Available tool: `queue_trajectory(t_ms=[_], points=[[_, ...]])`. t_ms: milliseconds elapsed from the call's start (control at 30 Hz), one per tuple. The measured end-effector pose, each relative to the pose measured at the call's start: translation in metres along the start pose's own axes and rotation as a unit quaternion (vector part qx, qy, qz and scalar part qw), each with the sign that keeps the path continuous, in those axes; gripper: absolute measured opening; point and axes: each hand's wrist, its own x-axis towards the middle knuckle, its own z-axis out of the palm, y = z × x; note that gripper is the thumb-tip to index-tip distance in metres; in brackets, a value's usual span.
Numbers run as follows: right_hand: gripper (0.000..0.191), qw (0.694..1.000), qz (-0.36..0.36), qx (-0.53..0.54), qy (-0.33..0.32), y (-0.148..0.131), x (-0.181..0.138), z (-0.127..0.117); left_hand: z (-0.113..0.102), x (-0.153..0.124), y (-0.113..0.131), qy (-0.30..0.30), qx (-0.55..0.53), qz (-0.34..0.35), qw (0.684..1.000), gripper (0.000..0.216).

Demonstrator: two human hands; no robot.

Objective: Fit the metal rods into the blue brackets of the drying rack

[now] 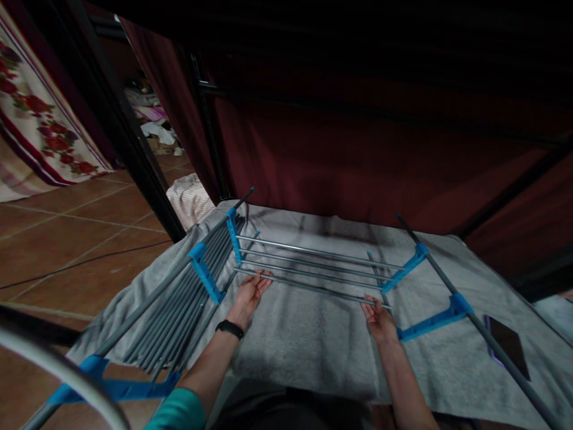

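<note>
A thin grey metal tube (313, 289) lies crosswise in front of me, held near its two ends. My left hand (251, 291), with a black band on its wrist, is closed on the left end. Near the tube's right end, my right hand (380, 319) pinches it between thumb and fingers. Just beyond, several matching tubes run between a left blue plastic bracket (233, 236) and a right blue bracket (405, 269). These brackets sit on long grey side poles. Closer to me are another left bracket (206, 273) and another right bracket (432, 319).
Several loose grey tubes (188, 304) lie side by side at left on the grey blanket (313, 352). A phone (508, 346) rests at right. Black metal posts (129, 137) and a dark red curtain (335, 161) surround the bed. A pale curved bar (58, 364) crosses lower left.
</note>
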Motion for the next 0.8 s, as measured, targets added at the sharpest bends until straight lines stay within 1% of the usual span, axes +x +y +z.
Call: queue_trajectory(t_ms=[100, 267, 400, 500, 633, 800], points=[[0.012, 1.0, -0.006, 0.001, -0.004, 0.001, -0.001, 0.0, 0.0, 0.002, -0.005, 0.013, -0.001, 0.004, 1.0, 0.025], [0.013, 0.999, -0.024, -0.004, -0.025, 0.001, -0.003, 0.0, 0.0, 0.007, -0.007, 0.034, 0.001, 0.008, 0.999, 0.023], [0.014, 0.999, -0.035, -0.002, -0.029, 0.001, -0.007, 0.003, 0.0, 0.005, -0.008, 0.031, -0.002, 0.008, 0.999, 0.023], [0.012, 0.999, -0.02, -0.001, -0.031, 0.003, -0.013, 0.008, 0.002, 0.0, -0.012, 0.017, -0.001, 0.0, 1.0, 0.023], [0.01, 0.999, 0.023, 0.015, -0.034, 0.009, -0.024, 0.02, 0.006, -0.006, -0.023, 0.0, 0.009, -0.019, 1.0, 0.021], [0.013, 0.998, 0.032, 0.039, -0.031, 0.014, -0.035, 0.028, 0.007, -0.009, -0.031, 0.018, 0.015, -0.017, 1.0, 0.024]])
